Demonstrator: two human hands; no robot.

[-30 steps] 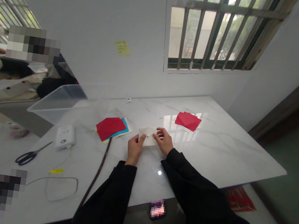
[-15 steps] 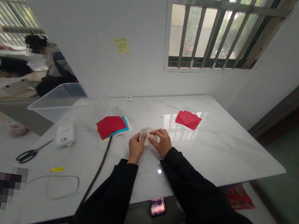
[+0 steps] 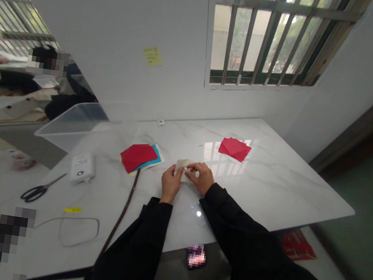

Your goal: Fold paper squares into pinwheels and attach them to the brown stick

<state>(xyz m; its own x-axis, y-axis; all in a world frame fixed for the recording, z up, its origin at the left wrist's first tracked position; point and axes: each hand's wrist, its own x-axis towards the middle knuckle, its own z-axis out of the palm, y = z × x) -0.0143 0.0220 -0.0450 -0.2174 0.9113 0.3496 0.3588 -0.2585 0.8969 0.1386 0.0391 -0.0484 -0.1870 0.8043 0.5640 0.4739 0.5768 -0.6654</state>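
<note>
Head view: both hands sit together near the middle of the white marble counter, working a small piece of white paper. Compared with a second ago the sheet looks smaller and more bunched: it then lay flatter and wider between the hands, and now it is gathered into a compact shape, so a fold seems to have been made and is being pressed down. The left hand has its fingers closed on the paper's near-left edge, thumb on top. The right hand has drawn in closer to the left one, its fingers curled over the paper's right side and pinching it. The paper rests on the counter, touching both hands.

From the paper, a stack of coloured sheets, red on top with blue and yellow beneath, lies at about 9 o'clock, near but apart. Another pile of red sheets lies at about 2 o'clock, well apart. A clear plastic bin, a small white device and scissors sit farther off toward 9 and 8 o'clock.

Writing: a yellow sticky note on the wall carries marks too small to read. No brand shows.
</note>
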